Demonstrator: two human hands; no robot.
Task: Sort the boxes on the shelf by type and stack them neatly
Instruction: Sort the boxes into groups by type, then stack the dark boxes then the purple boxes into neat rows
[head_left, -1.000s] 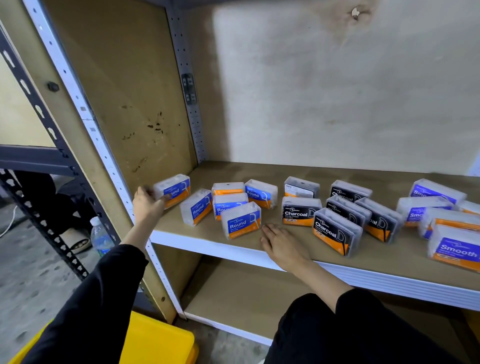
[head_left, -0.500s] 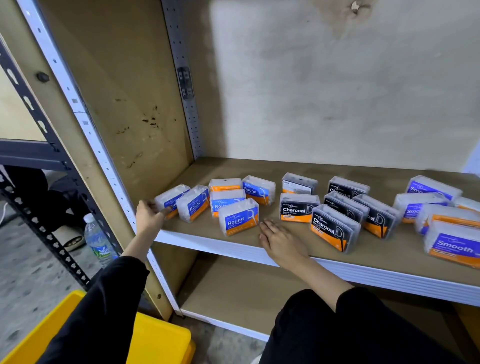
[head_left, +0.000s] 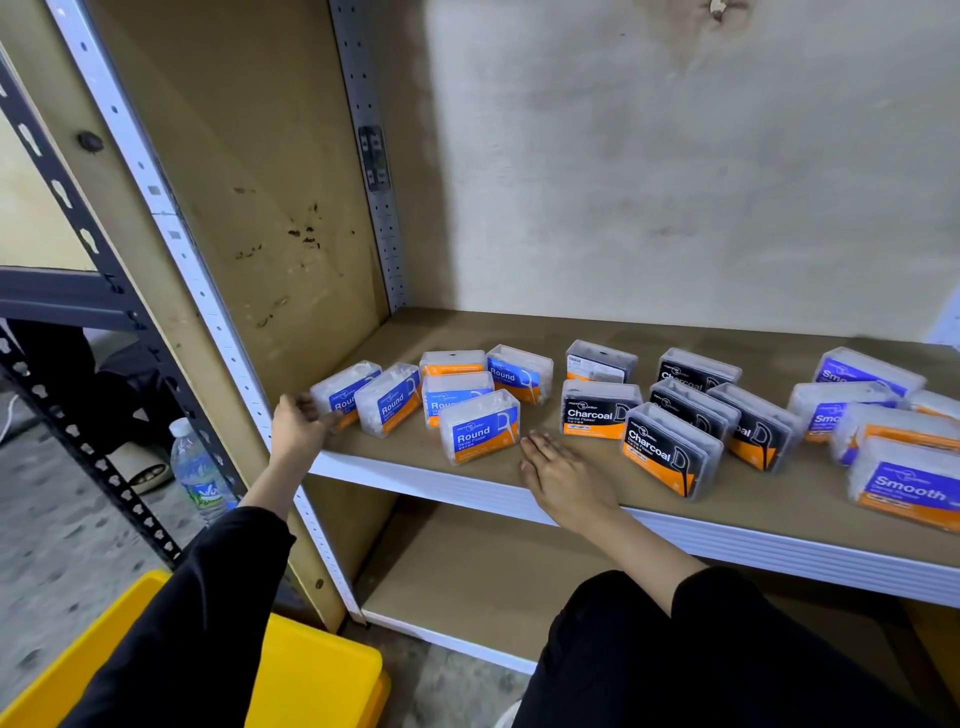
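On the shelf (head_left: 597, 332), left hand (head_left: 298, 428) grips Round box (head_left: 347, 388) (leftmost).

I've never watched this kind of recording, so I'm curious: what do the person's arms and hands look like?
Both the left hand and the right hand are bare: no gloves, and no rings or watch that I can see. The black fabric left sleeve and black fabric right sleeve are long and plain, without visible markings, ending partway up the forearms.
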